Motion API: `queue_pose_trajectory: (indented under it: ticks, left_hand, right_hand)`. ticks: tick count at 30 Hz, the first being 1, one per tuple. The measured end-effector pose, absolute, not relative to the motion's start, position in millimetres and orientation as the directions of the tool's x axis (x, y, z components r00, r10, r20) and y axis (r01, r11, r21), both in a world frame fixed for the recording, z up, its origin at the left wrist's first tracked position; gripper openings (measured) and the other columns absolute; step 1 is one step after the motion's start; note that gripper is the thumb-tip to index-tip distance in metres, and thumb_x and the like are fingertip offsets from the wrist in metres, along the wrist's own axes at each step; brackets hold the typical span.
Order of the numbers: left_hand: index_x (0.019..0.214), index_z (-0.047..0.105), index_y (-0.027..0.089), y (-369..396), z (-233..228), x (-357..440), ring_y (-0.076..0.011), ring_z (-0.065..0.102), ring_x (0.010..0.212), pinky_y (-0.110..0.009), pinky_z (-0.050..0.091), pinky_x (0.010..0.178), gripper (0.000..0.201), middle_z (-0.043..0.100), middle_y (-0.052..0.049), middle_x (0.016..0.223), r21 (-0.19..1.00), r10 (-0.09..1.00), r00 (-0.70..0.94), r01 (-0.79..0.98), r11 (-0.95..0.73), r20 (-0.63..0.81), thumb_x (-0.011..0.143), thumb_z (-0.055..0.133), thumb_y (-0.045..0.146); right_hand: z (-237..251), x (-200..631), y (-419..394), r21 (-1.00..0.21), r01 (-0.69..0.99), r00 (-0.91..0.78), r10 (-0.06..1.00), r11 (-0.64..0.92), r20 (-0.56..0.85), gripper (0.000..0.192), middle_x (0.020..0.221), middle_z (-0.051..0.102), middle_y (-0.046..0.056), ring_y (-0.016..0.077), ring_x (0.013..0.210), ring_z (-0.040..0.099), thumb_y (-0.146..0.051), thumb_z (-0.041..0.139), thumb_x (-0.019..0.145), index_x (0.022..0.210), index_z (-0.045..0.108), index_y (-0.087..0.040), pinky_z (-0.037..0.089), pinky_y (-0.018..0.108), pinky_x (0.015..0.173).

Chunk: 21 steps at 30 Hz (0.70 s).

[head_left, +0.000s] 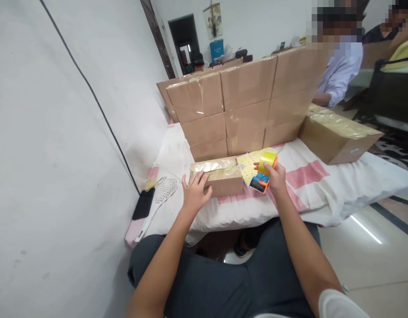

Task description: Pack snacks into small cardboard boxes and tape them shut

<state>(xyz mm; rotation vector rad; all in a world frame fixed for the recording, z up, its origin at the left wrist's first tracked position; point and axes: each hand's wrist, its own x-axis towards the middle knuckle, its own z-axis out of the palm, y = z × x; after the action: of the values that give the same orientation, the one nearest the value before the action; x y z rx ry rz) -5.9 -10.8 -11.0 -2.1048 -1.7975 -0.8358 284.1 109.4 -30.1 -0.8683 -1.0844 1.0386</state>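
A small cardboard box [225, 184] lies before me on the cloth-covered table, with shiny clear tape [220, 165] along its top. My left hand [196, 192] rests on the left end of this box, fingers spread over its top edge. To the right of the box, my right hand [276, 177] grips a tape dispenser [262, 176] carrying a yellow roll, with blue and orange parts showing. The dispenser is held tilted, just off the box's right end. Under and behind it is a yellow dotted sheet [245, 164].
Stacked cardboard boxes [246, 105] form a wall behind. Another taped box [343, 134] stands at the right. On the left are a white perforated paddle [166, 189] and a black flat object [143, 204] by the wall. A person in a light shirt [345, 70] is beyond the boxes.
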Motion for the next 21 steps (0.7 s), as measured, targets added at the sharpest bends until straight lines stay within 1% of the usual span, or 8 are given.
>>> queue_pose_trajectory:
  ticks: [4,6,7,10,12,14,17,21]
  left_hand:
    - [0.131,0.063,0.029,-18.4,1.0,-10.0,-0.0331,0.057,0.131,-0.065,-0.001,0.122,0.038,0.066,-0.010,0.139,0.189,0.839,0.084,0.958,-0.217,0.538,0.093,0.060,0.031]
    - [0.127,0.066,0.027,-25.5,4.2,-5.2,-0.0345,0.055,0.132,-0.065,0.004,0.122,0.035,0.066,-0.011,0.138,0.205,0.804,0.066,0.952,-0.229,0.591,0.093,0.061,0.033]
    - [0.125,0.068,0.026,-29.8,5.1,0.2,-0.0345,0.056,0.129,-0.063,0.011,0.121,0.033,0.068,-0.012,0.134,0.234,0.788,0.062,0.938,-0.256,0.613,0.093,0.062,0.034]
    - [0.122,0.072,0.025,-41.6,6.0,28.4,-0.0274,0.064,0.105,-0.046,0.043,0.103,0.033,0.070,-0.011,0.111,0.468,0.836,0.082,0.796,-0.383,0.543,0.096,0.059,0.041]
    - [0.117,0.075,0.025,-44.7,4.7,52.7,-0.0221,0.061,0.089,-0.036,0.050,0.084,0.035,0.065,-0.008,0.097,0.684,0.906,0.122,0.617,-0.389,0.406,0.097,0.058,0.047]
    - [0.100,0.081,0.024,-42.8,1.6,74.7,-0.0199,0.057,0.084,-0.033,0.049,0.077,0.035,0.059,-0.006,0.089,0.836,0.943,0.162,0.436,-0.334,0.292,0.095,0.061,0.052]
    - [0.081,0.081,0.023,-35.6,-2.9,94.3,-0.0191,0.054,0.084,-0.032,0.048,0.077,0.037,0.052,-0.004,0.082,0.930,0.966,0.133,0.271,-0.249,0.220,0.090,0.067,0.055]
    - [0.076,0.080,0.023,-29.9,-2.7,97.3,-0.0186,0.055,0.085,-0.032,0.048,0.078,0.036,0.056,-0.004,0.086,0.938,0.976,0.054,0.270,-0.216,0.209,0.089,0.069,0.055]
  right_hand:
    - [-4.1,267.1,74.6,-0.880,-0.329,0.153,0.939,0.342,0.307,0.026,0.083,0.076,0.008,0.0245,0.076,0.074,-0.043,0.069,0.083,0.093,0.068,-0.018,0.062,0.040,0.073]
    - [3.2,262.7,54.8,-0.871,-0.348,0.183,0.937,0.346,0.298,0.028,0.080,0.074,0.006,0.0247,0.077,0.073,-0.045,0.069,0.085,0.093,0.068,-0.019,0.062,0.040,0.074]
    - [5.8,260.4,44.9,-0.873,-0.350,0.182,0.939,0.339,0.292,0.029,0.077,0.073,0.005,0.0249,0.077,0.073,-0.048,0.068,0.087,0.092,0.068,-0.019,0.061,0.040,0.074]
    - [11.8,251.0,19.2,-0.892,-0.346,0.073,0.956,0.291,0.284,0.042,0.067,0.067,0.004,0.0253,0.076,0.071,-0.061,0.059,0.092,0.082,0.068,-0.021,0.060,0.038,0.070]
    - [14.1,243.1,7.6,-0.906,-0.326,-0.011,0.957,0.271,0.291,0.049,0.061,0.062,0.003,0.0242,0.072,0.068,-0.066,0.052,0.095,0.077,0.067,-0.022,0.057,0.035,0.065]
    - [13.2,236.3,2.3,-0.913,-0.266,-0.013,0.946,0.309,0.323,0.053,0.057,0.056,0.001,0.0207,0.063,0.062,-0.067,0.050,0.097,0.071,0.064,-0.023,0.052,0.032,0.058]
    - [2.8,232.8,8.4,-0.904,-0.123,0.099,0.912,0.408,0.398,0.057,0.051,0.046,-0.001,0.0148,0.049,0.047,-0.063,0.045,0.101,0.060,0.055,-0.023,0.040,0.029,0.050]
    - [-21.6,242.2,35.8,-0.875,0.023,0.241,0.847,0.483,0.474,0.060,0.048,0.035,-0.003,0.0134,0.046,0.035,-0.063,0.048,0.100,0.054,0.042,-0.025,0.032,0.031,0.050]
